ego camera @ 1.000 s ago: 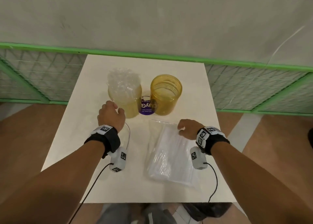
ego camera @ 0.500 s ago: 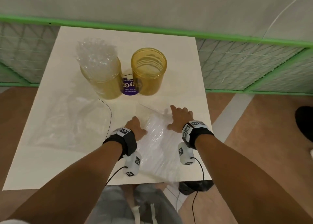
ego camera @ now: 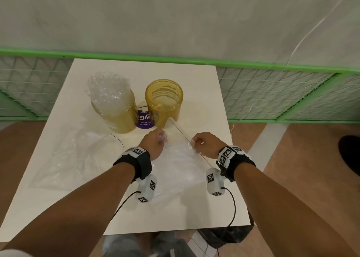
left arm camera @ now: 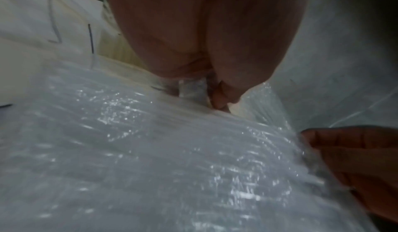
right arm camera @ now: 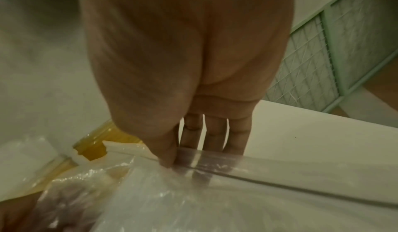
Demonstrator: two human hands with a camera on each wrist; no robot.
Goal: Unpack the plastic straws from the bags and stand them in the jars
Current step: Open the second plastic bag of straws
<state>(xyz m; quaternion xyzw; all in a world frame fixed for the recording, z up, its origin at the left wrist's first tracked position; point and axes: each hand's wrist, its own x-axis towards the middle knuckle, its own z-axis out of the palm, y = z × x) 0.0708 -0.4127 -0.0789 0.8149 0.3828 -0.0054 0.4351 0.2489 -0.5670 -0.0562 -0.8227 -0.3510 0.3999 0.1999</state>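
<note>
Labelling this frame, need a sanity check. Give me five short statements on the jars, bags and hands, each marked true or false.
1. The left jar is packed with clear straws. True.
2. The right jar also holds straws. False: it looks empty.
3. Both hands pinch the bag of straws, left hand and right hand. True.
4. An emptied bag lies flat on the white table, left of the hands. True.
5. The right hand's grip is on a jar. False: it pinches the bag's top edge.
</note>
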